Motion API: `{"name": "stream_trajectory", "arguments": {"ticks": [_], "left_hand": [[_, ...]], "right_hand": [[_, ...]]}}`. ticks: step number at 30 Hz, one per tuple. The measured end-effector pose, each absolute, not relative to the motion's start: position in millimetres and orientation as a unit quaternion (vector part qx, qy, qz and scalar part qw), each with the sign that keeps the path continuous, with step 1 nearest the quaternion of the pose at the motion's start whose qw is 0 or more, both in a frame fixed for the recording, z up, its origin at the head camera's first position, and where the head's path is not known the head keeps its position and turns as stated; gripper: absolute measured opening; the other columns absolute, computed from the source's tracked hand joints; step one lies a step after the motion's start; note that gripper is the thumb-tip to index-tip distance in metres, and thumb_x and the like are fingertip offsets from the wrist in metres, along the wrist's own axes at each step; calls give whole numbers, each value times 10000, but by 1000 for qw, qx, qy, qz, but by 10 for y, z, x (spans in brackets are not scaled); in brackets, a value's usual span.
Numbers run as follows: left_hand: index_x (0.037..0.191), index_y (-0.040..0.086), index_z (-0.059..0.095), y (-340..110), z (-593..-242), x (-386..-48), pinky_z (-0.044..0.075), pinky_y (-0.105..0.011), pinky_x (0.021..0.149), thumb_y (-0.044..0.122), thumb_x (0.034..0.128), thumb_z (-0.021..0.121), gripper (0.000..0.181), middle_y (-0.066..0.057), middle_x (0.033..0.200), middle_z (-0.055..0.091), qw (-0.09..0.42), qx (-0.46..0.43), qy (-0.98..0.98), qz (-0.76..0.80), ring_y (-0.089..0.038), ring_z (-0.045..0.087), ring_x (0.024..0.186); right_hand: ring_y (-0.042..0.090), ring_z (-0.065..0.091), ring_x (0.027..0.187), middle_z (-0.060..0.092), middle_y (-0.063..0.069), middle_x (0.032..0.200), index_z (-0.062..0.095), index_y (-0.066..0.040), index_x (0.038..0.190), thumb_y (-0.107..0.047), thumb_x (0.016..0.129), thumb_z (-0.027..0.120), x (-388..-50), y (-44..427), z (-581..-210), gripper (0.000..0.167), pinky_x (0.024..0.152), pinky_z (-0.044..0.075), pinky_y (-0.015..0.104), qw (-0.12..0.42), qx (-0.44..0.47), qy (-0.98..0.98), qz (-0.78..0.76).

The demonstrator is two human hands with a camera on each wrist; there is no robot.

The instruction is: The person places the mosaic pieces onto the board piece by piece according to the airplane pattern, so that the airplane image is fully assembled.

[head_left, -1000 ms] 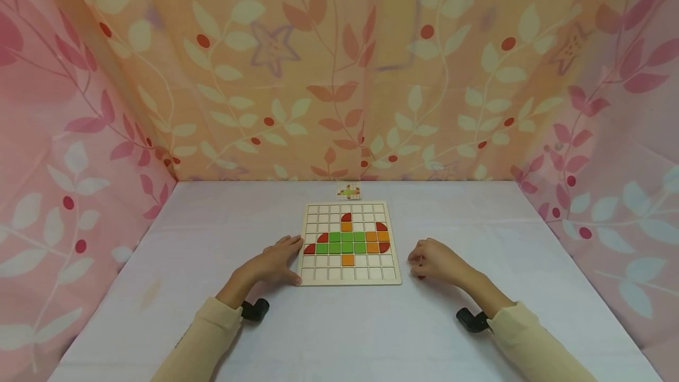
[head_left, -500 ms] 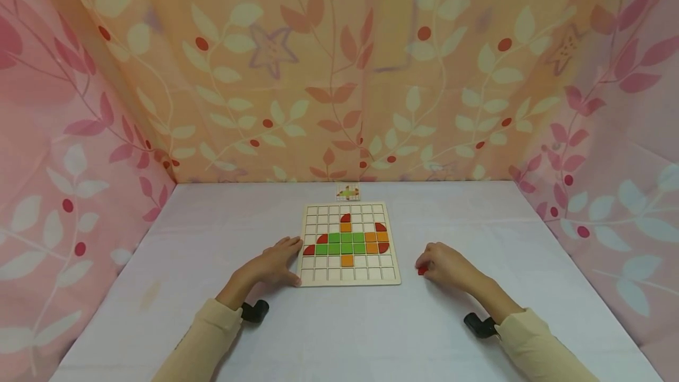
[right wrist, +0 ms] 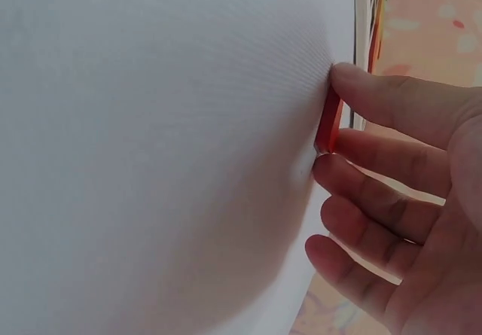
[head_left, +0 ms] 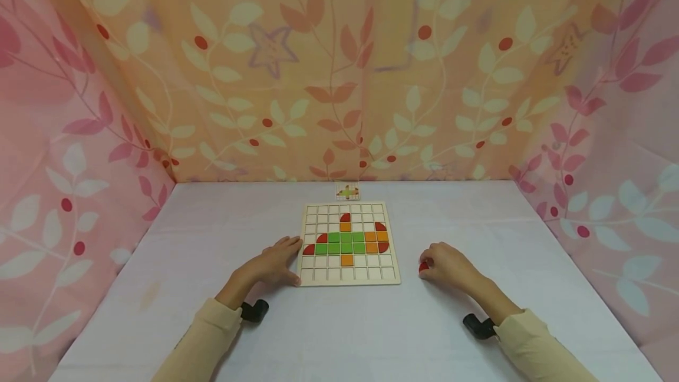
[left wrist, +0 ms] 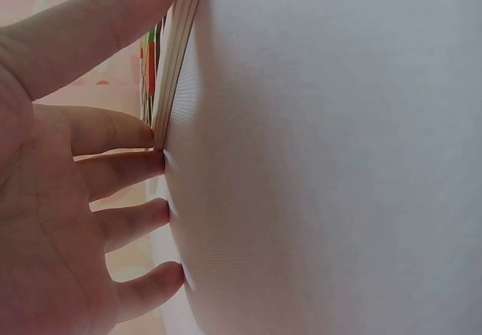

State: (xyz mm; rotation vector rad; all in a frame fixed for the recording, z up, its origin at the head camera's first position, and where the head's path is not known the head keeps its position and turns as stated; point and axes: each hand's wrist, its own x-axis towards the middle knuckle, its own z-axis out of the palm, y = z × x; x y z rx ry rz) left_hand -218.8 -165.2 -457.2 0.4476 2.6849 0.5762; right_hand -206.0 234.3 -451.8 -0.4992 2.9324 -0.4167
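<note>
A square wooden grid board (head_left: 318,275) lies on the table, with green, orange and red tiles set in its squares. My left hand (head_left: 273,263) rests at the board's left edge, thumb and index finger touching it. In the left wrist view its fingers (left wrist: 124,171) are spread and nearly straight, their tips at the tabletop. Right of the board, my right hand (head_left: 447,265) pinches a red tile (head_left: 423,269) with a rounded side. The right wrist view shows this red tile (right wrist: 328,120) low against the tabletop, between thumb and fingers.
Behind the board lies a small pattern card (head_left: 348,191) with a similar coloured figure. A white cloth covers the table (head_left: 339,335). Patterned fabric (head_left: 233,105) stands at the back and both sides. Black wrist cameras (head_left: 256,311) sit below both hands.
My right hand has shifted slightly right and toward me, away from the board, and more of the red tile shows at its fingertips. The left hand and the board stay put.
</note>
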Motion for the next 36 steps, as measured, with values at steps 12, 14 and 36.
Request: {"name": "stream_trajectory", "arguments": {"ticks": [12,14,36], "left_hand": [[1515,33,319,-1654,-4595,-2209,188,-646,1157,288,748,833,958,-138,1608,266,178,158,949,205,-381,156,1505],[1515,35,319,-1655,-4597,-2212,186,-647,1157,284,748,833,957,-136,1609,266,179,158,949,206,-378,154,1506],[1512,40,330,-1645,-4598,-2197,181,-656,1153,281,736,843,961,-130,1607,273,179,153,950,208,-376,158,1506]], "right_hand": [[135,477,751,577,-15,777,738,-79,918,-144,776,796,-2056,2303,-4512,166,681,445,284,66,-173,972,-146],[136,484,757,583,-11,787,738,-74,934,-102,777,779,-2070,2299,-4514,165,684,450,285,67,-176,971,-148],[155,544,799,653,13,837,757,-42,918,-44,756,752,-2098,2343,-4507,162,727,502,327,66,-163,974,-143]]}}
